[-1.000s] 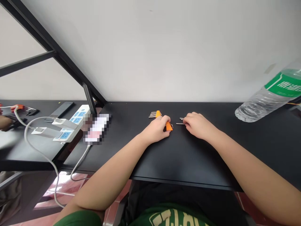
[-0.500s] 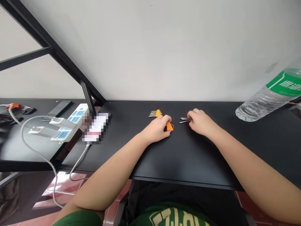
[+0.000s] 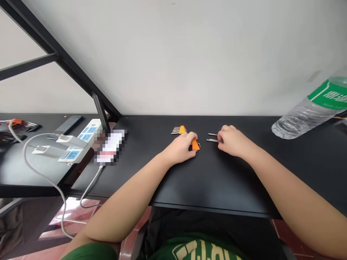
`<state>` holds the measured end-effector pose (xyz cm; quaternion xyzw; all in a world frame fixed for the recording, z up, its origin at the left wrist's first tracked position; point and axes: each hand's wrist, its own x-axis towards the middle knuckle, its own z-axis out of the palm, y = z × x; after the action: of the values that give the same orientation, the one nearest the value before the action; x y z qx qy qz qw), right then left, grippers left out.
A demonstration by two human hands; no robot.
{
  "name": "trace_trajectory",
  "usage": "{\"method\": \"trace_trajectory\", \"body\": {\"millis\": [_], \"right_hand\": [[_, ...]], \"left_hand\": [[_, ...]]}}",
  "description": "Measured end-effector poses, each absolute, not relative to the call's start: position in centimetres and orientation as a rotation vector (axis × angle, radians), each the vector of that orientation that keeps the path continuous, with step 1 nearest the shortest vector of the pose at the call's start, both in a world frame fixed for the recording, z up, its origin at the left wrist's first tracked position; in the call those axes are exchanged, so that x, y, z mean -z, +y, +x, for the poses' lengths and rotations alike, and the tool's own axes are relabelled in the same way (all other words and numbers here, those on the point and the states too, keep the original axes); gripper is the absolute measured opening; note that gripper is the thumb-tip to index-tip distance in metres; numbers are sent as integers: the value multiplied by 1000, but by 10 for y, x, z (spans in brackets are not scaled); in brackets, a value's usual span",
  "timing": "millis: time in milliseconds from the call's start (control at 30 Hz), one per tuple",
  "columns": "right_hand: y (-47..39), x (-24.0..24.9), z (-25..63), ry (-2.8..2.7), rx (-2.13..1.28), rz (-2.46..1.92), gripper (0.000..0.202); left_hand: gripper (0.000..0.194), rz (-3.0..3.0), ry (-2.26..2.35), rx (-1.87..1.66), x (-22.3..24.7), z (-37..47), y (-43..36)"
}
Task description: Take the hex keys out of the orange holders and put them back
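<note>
Around an orange holder (image 3: 195, 144) with small metal keys in it, the fingers of my left hand (image 3: 181, 148) are closed, low over the black table. A second orange holder (image 3: 182, 129), its thin metal keys pointing left, lies just beyond that hand. To the right, my right hand (image 3: 230, 141) has its fingers closed on thin metal keys (image 3: 213, 140). Their ends stick out to the left, one apart from the others. The keys' far ends are hidden by the fingers.
A large clear bottle (image 3: 306, 112) with a green label stands at the right. On the left are a pixelated phone (image 3: 111, 146) on a cable, a white power strip (image 3: 81, 141) with plugs, and a black metal frame (image 3: 101, 110). Behind the table rises a white wall.
The metal keys at my right hand have spread apart, and that hand has shifted very slightly. My left hand has stayed in place on the orange holder.
</note>
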<state>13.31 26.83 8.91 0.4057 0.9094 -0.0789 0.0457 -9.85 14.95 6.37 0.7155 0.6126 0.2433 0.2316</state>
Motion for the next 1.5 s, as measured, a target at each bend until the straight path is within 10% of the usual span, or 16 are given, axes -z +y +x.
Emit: {"method": "trace_trajectory", "body": {"millis": [1500], "right_hand": [[267,-97,136,2789,321,1054,21]], "left_hand": [[43,1945,1626,-750,-64,-96,149]]}}
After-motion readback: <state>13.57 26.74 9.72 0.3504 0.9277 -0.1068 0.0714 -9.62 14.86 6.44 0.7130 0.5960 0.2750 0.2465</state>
